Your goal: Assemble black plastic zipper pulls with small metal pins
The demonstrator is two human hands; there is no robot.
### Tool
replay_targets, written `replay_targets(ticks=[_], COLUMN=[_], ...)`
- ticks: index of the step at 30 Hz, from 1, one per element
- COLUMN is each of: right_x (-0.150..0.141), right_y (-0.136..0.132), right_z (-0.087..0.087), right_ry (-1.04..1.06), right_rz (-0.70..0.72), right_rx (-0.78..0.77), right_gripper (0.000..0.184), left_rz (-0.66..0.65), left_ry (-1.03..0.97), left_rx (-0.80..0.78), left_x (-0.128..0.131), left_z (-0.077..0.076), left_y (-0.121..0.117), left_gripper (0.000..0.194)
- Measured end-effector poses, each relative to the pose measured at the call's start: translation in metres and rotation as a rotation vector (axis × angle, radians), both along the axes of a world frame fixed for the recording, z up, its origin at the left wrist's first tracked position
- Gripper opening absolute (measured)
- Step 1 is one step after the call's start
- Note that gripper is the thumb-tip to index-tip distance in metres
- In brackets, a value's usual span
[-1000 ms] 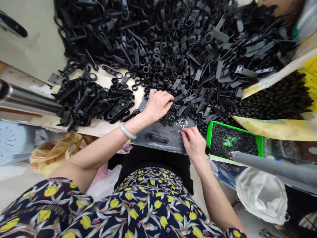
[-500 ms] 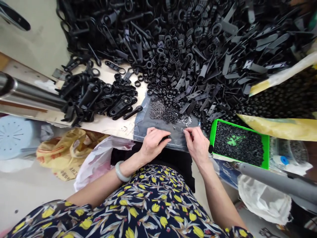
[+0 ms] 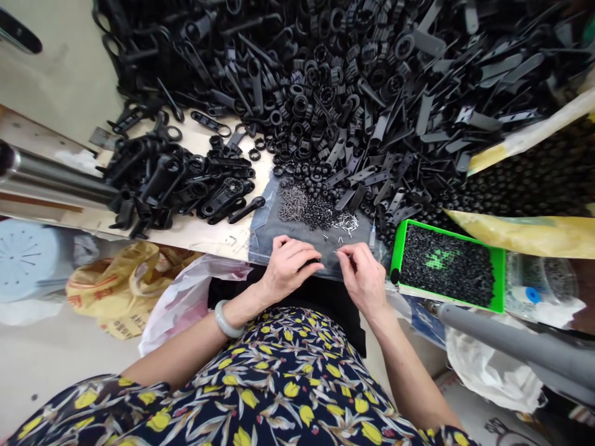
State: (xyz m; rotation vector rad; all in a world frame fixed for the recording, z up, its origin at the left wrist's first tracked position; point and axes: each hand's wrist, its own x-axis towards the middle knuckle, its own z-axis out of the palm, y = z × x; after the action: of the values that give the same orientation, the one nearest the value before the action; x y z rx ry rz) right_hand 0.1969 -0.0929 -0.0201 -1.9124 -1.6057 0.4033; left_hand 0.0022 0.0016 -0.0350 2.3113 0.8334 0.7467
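Observation:
My left hand (image 3: pixel 289 267) is closed around a small black plastic part (image 3: pixel 318 259), mostly hidden by the fingers. Just to its right, my right hand (image 3: pixel 363 276) pinches a thin metal pin (image 3: pixel 336 251), its tip pointing toward the left hand. Both hands hover over a dark mat (image 3: pixel 274 238) at the table's front edge. Beyond them lie a heap of silvery pins (image 3: pixel 346 225), a pile of tiny black pieces (image 3: pixel 318 214) and a pile of small grey metal bits (image 3: pixel 292 203) that look like springs. A slim clear tube with a needle-like tip (image 3: pixel 372 236) lies right of the pins.
Black plastic rings and flat levers (image 3: pixel 325 93) form a big mound at the back. Handle-like black parts (image 3: pixel 186 173) are piled at left. A green tray (image 3: pixel 499 279) of tiny black pieces stands at right, near a grey metal tube (image 3: pixel 493 334). Plastic bags (image 3: pixel 181 310) hang below.
My right hand has drawn back from near the pin heap toward my left hand, a pin in its fingertips. The left hand keeps its black part. The view has shifted slightly.

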Motion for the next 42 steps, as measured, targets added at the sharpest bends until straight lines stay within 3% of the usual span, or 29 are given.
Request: replay_targets(ticks=[10,16,24,27,29,32,34,37,39,42], right_x=[-0.014,-0.02,-0.028,-0.031,-0.032,-0.027,-0.014,0.02,0.046,0.07], right_y=[0.0,0.008,0.016,0.014,-0.001,-0.053,-0.096,-0.138,-0.138,-0.107], right_z=[0.016,0.027,0.03,0.032,0.035,0.039,0.04,0.044,0.051,0.068], right_ry=[0.169,0.088,-0.121,-0.102,-0.024,0.069,0.062,0.061,0.176,0.323], right_rz=[0.082,0.144,0.154,0.137,0.119,0.051,-0.084,-0.549,-0.656,-0.543], right_rx=[-0.028,-0.082,-0.065,-0.051,-0.063,-0.032,0.015,0.152,0.323,0.403], right_gripper=[0.017,0.018,0.023,0.023,0.023,0.021,0.011,0.023,0.019,0.062], left_rz=[0.001,0.018,0.03,0.034,0.033,0.035,0.039,0.024,0.013,0.005], left_ry=[-0.008,-0.038,0.04,0.022,0.001,-0.027,-0.049,-0.09,-0.102,-0.108], left_rx=[0.065,0.11,0.063,0.044,0.053,0.069,0.078,0.083,0.066,0.016], left_x=[0.0,0.003,0.004,0.003,0.003,0.003,0.002,0.0,-0.002,-0.004], left_z=[-0.004,-0.012,-0.012,-0.014,-0.016,-0.018,-0.018,-0.016,-0.014,-0.011], left_y=[-0.003,-0.004,-0.007,-0.007,-0.007,-0.007,-0.008,-0.01,-0.01,-0.008], left_gripper=[0.021,0.016,0.02,0.02,0.019,0.017,0.015,0.014,0.014,0.014])
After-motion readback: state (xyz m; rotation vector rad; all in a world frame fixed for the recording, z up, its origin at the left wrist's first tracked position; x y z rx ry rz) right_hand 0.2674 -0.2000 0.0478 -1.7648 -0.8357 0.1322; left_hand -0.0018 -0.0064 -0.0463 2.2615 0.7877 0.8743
